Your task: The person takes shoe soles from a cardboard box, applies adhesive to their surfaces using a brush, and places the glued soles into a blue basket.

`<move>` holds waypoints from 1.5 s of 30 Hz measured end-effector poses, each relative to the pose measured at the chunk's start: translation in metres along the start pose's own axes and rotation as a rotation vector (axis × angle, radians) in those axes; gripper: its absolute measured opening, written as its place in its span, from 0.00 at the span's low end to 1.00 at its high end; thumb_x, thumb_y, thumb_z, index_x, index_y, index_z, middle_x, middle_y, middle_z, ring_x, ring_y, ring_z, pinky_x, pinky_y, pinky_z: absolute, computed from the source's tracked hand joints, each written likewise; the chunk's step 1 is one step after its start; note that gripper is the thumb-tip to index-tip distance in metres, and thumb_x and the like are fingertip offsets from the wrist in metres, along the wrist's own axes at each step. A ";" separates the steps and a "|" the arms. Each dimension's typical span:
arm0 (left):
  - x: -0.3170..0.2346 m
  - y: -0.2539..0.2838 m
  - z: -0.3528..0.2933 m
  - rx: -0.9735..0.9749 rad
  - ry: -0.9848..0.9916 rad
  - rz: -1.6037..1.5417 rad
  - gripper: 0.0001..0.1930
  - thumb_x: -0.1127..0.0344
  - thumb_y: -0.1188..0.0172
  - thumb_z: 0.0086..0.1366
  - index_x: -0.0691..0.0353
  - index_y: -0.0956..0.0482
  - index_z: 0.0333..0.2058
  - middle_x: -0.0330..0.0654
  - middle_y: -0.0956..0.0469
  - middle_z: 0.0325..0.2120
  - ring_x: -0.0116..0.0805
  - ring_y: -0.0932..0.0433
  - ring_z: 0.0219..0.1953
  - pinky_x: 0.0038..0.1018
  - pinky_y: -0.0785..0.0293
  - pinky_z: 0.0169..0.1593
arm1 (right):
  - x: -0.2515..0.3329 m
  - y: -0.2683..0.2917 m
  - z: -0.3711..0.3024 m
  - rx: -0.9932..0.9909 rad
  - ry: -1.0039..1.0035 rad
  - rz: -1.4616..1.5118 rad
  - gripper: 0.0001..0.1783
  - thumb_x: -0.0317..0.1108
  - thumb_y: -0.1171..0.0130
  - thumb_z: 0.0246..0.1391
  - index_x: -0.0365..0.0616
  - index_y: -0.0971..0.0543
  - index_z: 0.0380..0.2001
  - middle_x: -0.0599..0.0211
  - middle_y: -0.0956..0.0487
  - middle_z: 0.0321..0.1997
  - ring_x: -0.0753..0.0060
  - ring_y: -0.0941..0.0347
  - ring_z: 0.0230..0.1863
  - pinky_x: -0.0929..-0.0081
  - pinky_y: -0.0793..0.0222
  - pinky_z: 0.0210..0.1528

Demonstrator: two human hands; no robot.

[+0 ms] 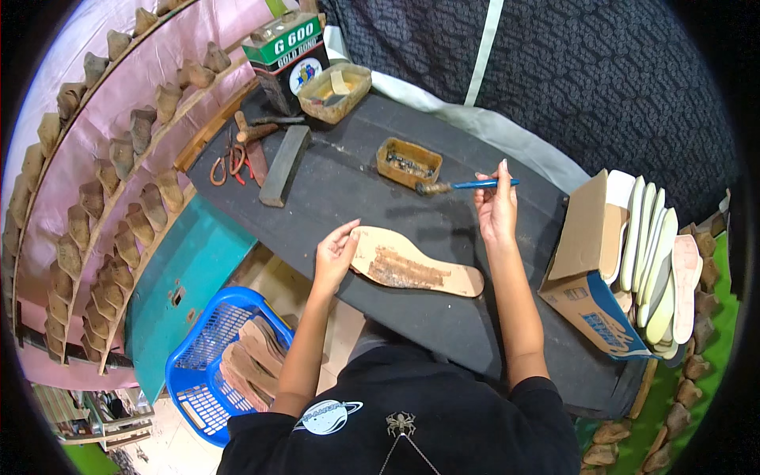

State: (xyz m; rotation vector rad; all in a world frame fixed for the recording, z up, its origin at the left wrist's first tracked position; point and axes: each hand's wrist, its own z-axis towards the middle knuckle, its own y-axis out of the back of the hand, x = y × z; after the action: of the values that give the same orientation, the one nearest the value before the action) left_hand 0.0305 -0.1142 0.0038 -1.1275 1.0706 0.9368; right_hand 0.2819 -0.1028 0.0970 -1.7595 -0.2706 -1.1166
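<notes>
My left hand (336, 257) pinches the wide end of a tan shoe insole (459, 279) that lies over the near part of the dark table. A brown, wet-looking smear covers the insole's middle; its narrow end points right. In my right hand (497, 210) is a brush (472, 184) with a blue handle, raised above the table. Its clotted brown bristles point left, close to the near side of a small yellowish tub (408, 163) with dark residue inside. From this view I cannot tell whether bristles and tub touch.
A dark block (285, 168), a hammer (255, 131), scissors (236, 158), a larger tub (336, 93) and a tin (285, 59) stand at the far left. On the right, a carton (590, 237) holds several soles (661, 261). A blue basket (198, 356) with insoles sits below left; shoe lasts (127, 158) line racks.
</notes>
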 end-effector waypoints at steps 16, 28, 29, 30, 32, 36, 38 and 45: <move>-0.027 0.033 0.130 0.078 0.116 0.190 0.12 0.64 0.45 0.55 0.66 0.28 0.35 0.36 0.25 0.23 0.19 0.27 0.23 0.14 0.33 0.23 | -0.066 -0.037 0.097 0.615 0.277 -0.777 0.11 0.38 0.52 0.52 0.40 0.35 0.29 0.66 0.25 0.25 0.82 0.32 0.22 0.83 0.35 0.24; 0.000 0.038 0.170 0.343 0.293 0.127 0.10 0.65 0.45 0.55 0.63 0.29 0.34 0.35 0.25 0.24 0.20 0.27 0.24 0.14 0.31 0.24 | -0.054 -0.025 0.098 0.489 0.270 -0.590 0.09 0.35 0.51 0.52 0.41 0.35 0.31 0.64 0.26 0.28 0.85 0.34 0.22 0.87 0.36 0.22; -0.002 0.038 0.172 0.350 0.312 0.128 0.10 0.65 0.45 0.55 0.63 0.29 0.34 0.35 0.26 0.25 0.20 0.27 0.24 0.14 0.31 0.24 | -0.050 -0.027 0.093 0.457 0.279 -0.485 0.09 0.33 0.51 0.52 0.41 0.36 0.32 0.62 0.26 0.29 0.85 0.34 0.21 0.88 0.36 0.22; 0.000 0.040 0.173 0.345 0.318 0.121 0.10 0.65 0.45 0.55 0.63 0.29 0.34 0.35 0.26 0.25 0.20 0.27 0.24 0.14 0.31 0.24 | -0.044 -0.027 0.086 0.385 0.294 -0.454 0.09 0.33 0.51 0.52 0.40 0.36 0.32 0.61 0.26 0.29 0.84 0.33 0.21 0.89 0.36 0.21; 0.003 0.042 0.175 0.371 0.331 0.105 0.11 0.64 0.44 0.55 0.63 0.29 0.34 0.34 0.26 0.25 0.19 0.27 0.24 0.14 0.31 0.24 | -0.039 -0.023 0.078 0.313 0.326 -0.408 0.08 0.34 0.52 0.52 0.41 0.35 0.31 0.59 0.26 0.29 0.82 0.32 0.19 0.88 0.36 0.20; 0.001 0.045 0.173 0.362 0.379 0.085 0.11 0.63 0.44 0.55 0.63 0.29 0.34 0.34 0.26 0.25 0.19 0.28 0.23 0.14 0.32 0.23 | -0.036 -0.022 0.044 0.193 0.386 -0.340 0.08 0.33 0.50 0.51 0.39 0.34 0.28 0.57 0.26 0.26 0.80 0.33 0.16 0.86 0.37 0.17; 0.000 0.047 0.173 0.408 0.368 0.099 0.11 0.63 0.44 0.55 0.63 0.29 0.33 0.33 0.26 0.25 0.18 0.28 0.23 0.13 0.33 0.23 | -0.038 -0.020 0.025 0.174 0.385 -0.336 0.08 0.33 0.50 0.51 0.39 0.35 0.28 0.57 0.26 0.26 0.79 0.33 0.16 0.86 0.37 0.17; -0.006 0.038 0.172 0.403 0.393 0.101 0.07 0.66 0.45 0.55 0.62 0.28 0.31 0.29 0.28 0.22 0.14 0.32 0.21 0.10 0.38 0.22 | -0.064 -0.013 -0.003 0.266 0.375 -0.334 0.08 0.28 0.47 0.48 0.38 0.35 0.28 0.55 0.27 0.29 0.75 0.29 0.21 0.83 0.30 0.21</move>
State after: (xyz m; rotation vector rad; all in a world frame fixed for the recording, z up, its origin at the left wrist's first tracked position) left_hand 0.0223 0.0610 0.0164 -0.9421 1.5690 0.5466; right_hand 0.2370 -0.0803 0.0554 -1.2690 -0.4698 -1.5464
